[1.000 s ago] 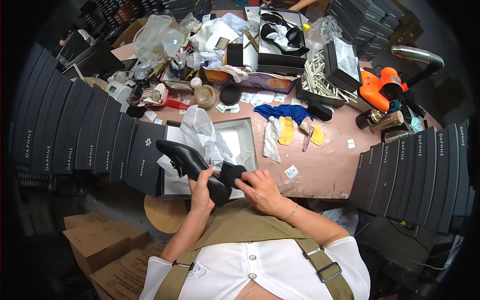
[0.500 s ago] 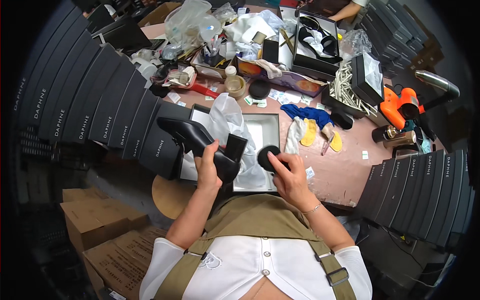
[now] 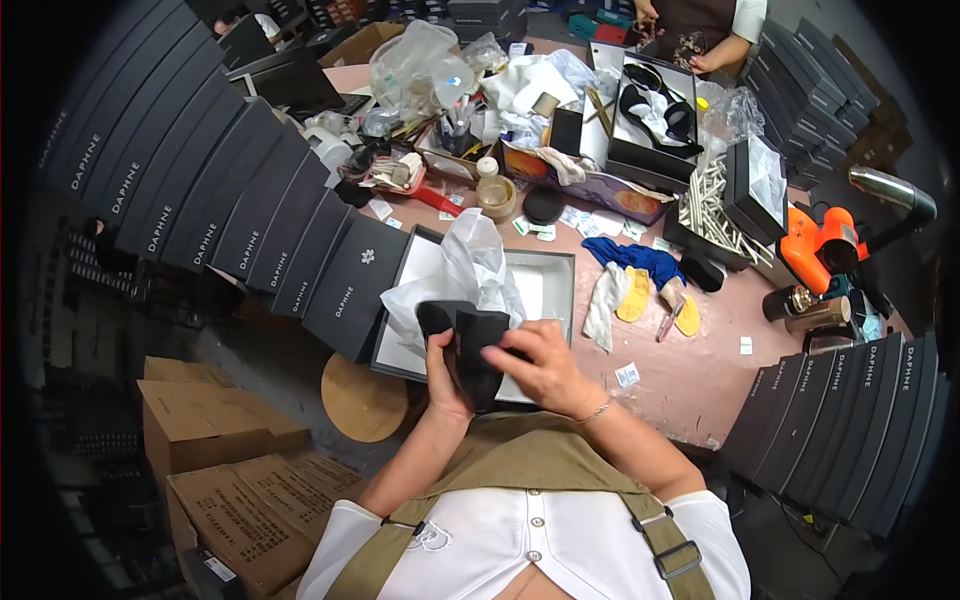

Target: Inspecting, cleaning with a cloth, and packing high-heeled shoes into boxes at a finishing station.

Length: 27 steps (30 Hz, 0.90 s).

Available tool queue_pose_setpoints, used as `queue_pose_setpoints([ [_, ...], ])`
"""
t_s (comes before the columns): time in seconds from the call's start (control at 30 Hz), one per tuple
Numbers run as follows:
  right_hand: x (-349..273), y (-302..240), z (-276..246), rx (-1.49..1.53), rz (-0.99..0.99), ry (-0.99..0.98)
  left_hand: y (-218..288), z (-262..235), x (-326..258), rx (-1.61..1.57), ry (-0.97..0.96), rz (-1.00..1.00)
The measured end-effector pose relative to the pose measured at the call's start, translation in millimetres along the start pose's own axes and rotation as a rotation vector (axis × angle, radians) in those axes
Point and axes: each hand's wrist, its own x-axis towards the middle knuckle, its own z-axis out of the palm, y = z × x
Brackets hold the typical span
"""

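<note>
A black shoe [image 3: 480,362] is gripped in my left hand [image 3: 446,382], tilted over the near side of an open shoebox [image 3: 568,300]. My right hand [image 3: 552,372] is closed with its fingertips against the shoe's side. Between those fingers is a dark round pad [image 3: 516,352], mostly hidden by hand and shoe. White tissue paper [image 3: 472,250] spills up out of the box just beyond the shoe. To the right of the box lie a white cloth [image 3: 604,305], a blue cloth [image 3: 632,260] and yellow pads [image 3: 633,293].
Dark shoeboxes stand stacked at left [image 3: 235,190] and right [image 3: 845,400]. A black box with shoes [image 3: 655,105], a tray of metallic sticks [image 3: 708,215] and an orange heat gun [image 3: 815,235] fill the far side. Across the table, another person's hands [image 3: 715,58] show.
My right hand has brought the dark pad leftward against the shoe. My left hand has turned the shoe more upright and moved it slightly right. The whole view has shifted a little.
</note>
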Motion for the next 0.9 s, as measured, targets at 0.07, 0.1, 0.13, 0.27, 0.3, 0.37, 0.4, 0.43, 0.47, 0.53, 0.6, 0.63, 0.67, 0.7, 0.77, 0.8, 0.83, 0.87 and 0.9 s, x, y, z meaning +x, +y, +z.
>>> queue_pose_setpoints([
  [0.07, -34, 30, 7, -0.185, 0.218, -0.165, -2, -31, 4, -0.303, -0.176, -0.16],
  [0.1, -38, 27, 1, -0.137, 0.303, -0.091, 0, -28, 4, -0.331, -0.167, -0.187],
  [0.13, -40, 21, -2, -0.088, 0.387, -0.015, 2, -24, 5, -0.357, -0.159, -0.216],
  [0.27, 18, -25, 8, -0.063, 0.108, 0.026, 2, -19, 12, -0.085, -0.14, -0.107],
  [0.3, 13, -18, 10, -0.079, 0.13, 0.019, 6, -29, 20, -0.084, -0.266, -0.196],
  [0.37, -12, 6, 13, -0.171, 0.293, -0.053, 6, -36, 22, -0.245, -0.085, -0.226],
  [0.4, -16, 9, 12, -0.194, 0.43, -0.102, 12, -37, 21, -0.436, -0.009, -0.352],
  [0.43, -21, 2, 11, -0.168, 0.513, 0.031, 16, -36, 19, -0.35, 0.041, -0.331],
  [0.47, -12, -9, 12, -0.137, 0.536, 0.125, 20, -36, 23, -0.288, -0.022, -0.317],
  [0.53, 22, -36, 17, -0.09, 0.368, 0.134, 30, -44, 22, -0.154, -0.133, -0.301],
  [0.6, 42, -55, 35, -0.208, 0.269, -0.052, 42, -27, 12, 0.007, -0.203, -0.287],
  [0.63, 38, -54, 39, -0.222, 0.283, -0.047, 45, -28, 14, -0.005, -0.2, -0.298],
  [0.67, 31, -49, 45, -0.232, 0.285, -0.04, 51, -34, 16, -0.017, -0.2, -0.298],
  [0.7, 17, -43, 49, -0.279, 0.409, -0.091, 46, -61, 28, -0.134, -0.143, -0.309],
  [0.77, -4, -43, 47, -0.129, 0.711, -0.04, 57, -65, 30, -0.46, -0.221, -0.644],
  [0.8, -3, -55, 53, 0.081, 0.909, 0.145, 57, -71, 30, -0.448, -0.282, -0.671],
  [0.83, 2, -59, 56, 0.149, 0.925, 0.18, 57, -75, 35, -0.331, -0.314, -0.631],
  [0.87, 26, -72, 55, 0.216, 0.958, 0.223, 53, -78, 36, -0.139, -0.206, -0.544],
  [0.9, 44, -80, 62, 0.246, 0.958, 0.189, 52, -76, 38, -0.006, -0.12, -0.436],
])
